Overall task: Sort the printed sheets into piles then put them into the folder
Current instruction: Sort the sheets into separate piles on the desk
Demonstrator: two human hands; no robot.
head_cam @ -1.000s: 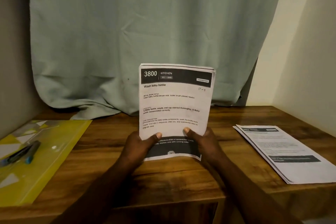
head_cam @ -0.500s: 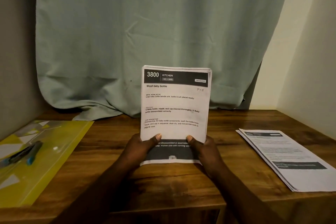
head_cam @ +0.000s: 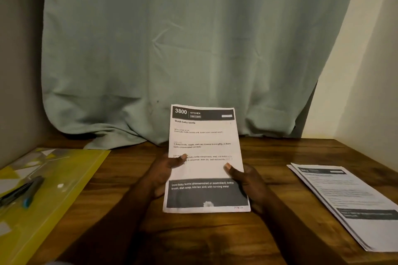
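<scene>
Both forearms reach forward over the desk (head_cam: 215,241) and meet at its middle. The left hand (head_cam: 162,176) and the right hand (head_cam: 249,187) hold a stack of printed sheets (head_cam: 204,137) by its two long edges. The fingers of each hand go behind the paper, mostly hidden, and pinch the stack against the thumbs on the front. The left thumb (head_cam: 181,157) lies across the text lines. The right thumb (head_cam: 228,167) sits a little lower, just above the dark band at the foot of the page.

Half a second ago the stack stood nearly upright, with both thumbs level near its lower edge. Now it leans back with its top away from the person, so the whole dark band shows. The left thumb is higher up the page than before.

The stack's top edge is in front of the green curtain (head_cam: 193,49), and its lower edge is close over the desk; I cannot tell whether it touches. A second pile of sheets (head_cam: 349,204) lies flat to the right, well apart from the hands. The yellow folder (head_cam: 71,176) lies at the left with pens (head_cam: 25,189) on it.
</scene>
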